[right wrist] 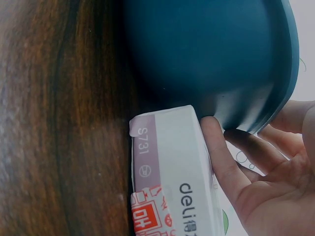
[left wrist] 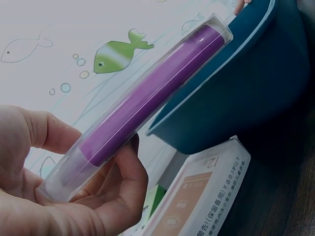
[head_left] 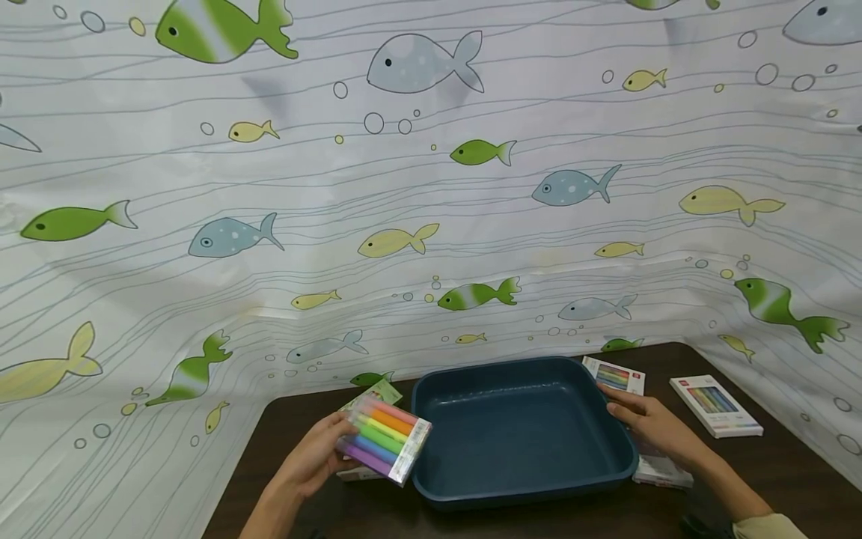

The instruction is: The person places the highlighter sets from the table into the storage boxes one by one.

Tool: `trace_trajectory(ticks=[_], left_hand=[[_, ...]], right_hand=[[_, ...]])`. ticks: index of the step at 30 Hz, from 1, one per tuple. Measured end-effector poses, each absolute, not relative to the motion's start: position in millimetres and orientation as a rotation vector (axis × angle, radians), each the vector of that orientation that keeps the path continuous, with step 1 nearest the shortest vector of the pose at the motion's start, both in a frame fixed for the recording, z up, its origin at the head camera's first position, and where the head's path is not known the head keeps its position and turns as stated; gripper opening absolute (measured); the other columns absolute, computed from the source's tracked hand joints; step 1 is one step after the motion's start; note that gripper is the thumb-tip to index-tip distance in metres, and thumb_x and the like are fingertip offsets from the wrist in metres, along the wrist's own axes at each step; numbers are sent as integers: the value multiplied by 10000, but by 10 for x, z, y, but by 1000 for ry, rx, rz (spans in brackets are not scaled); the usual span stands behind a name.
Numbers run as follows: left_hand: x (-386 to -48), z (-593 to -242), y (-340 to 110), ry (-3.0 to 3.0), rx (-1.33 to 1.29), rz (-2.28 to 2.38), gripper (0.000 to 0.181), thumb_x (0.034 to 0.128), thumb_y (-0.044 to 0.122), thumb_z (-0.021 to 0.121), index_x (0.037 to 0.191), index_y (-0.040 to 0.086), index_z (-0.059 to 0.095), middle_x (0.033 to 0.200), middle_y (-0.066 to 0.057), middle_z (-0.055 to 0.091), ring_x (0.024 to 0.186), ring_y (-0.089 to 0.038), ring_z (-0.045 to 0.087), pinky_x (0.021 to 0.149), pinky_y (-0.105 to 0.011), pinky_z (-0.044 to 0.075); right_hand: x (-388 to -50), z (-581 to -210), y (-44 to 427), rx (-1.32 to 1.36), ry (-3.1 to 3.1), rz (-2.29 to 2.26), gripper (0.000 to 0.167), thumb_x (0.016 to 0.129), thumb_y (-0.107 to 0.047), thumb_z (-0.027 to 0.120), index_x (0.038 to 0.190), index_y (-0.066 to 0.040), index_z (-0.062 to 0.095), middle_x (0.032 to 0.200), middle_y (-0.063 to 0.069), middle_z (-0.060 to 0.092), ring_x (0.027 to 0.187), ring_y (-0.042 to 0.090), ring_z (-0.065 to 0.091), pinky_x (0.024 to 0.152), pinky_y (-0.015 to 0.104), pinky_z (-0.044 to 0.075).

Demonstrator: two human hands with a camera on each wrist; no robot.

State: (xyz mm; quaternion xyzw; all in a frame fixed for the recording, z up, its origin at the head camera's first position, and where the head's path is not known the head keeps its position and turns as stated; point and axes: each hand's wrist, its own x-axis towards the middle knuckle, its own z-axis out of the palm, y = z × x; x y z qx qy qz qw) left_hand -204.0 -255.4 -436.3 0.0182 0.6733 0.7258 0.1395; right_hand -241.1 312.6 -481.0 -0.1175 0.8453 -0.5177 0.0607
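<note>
The left hand is partly closed and holds a clear pack of markers between the thumb and the fingers. The pack is tilted in the air, at the left side of the blue bin, and its markers go from pink to purple. The right hand holds the right rim of the bin, with the thumb over the edge and the fingers against the outer wall, just beside a white box with grey letters.

The bin stands on a dark brown counter, which has a wood grain. Below the left hand lie a green box and a pale box. To the right, one flat box of coloured pens lies apart, and another box is near the far corner of the bin. Behind, a white sheet shows green, blue and yellow fish, bubbles and wavy lines.
</note>
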Motion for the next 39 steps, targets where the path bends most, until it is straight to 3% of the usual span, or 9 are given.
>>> trace_trajectory(ticks=[28, 39], left_hand=[[-2120, -4345, -2308, 1918, 83, 2094, 611, 1000, 97, 477, 1471, -164, 189, 1159, -240, 502, 965, -272, 607, 821, -470, 554], [-2158, -4318, -2226, 1869, 153, 2067, 550, 1008, 97, 473, 1454, -137, 252, 1135, -209, 525, 964, -251, 617, 819, -435, 553]], right_hand=[[-2480, -4782, 3147, -402, 2590, -1548, 592, 1064, -322, 559, 1575, -78, 388, 1520, 337, 365, 1305, 552, 445, 891, 533, 538], [-2507, -4826, 3172, -388, 2575, -1549, 609, 1060, -338, 562, 1581, -83, 376, 1532, 329, 352, 1327, 553, 417, 911, 549, 524]])
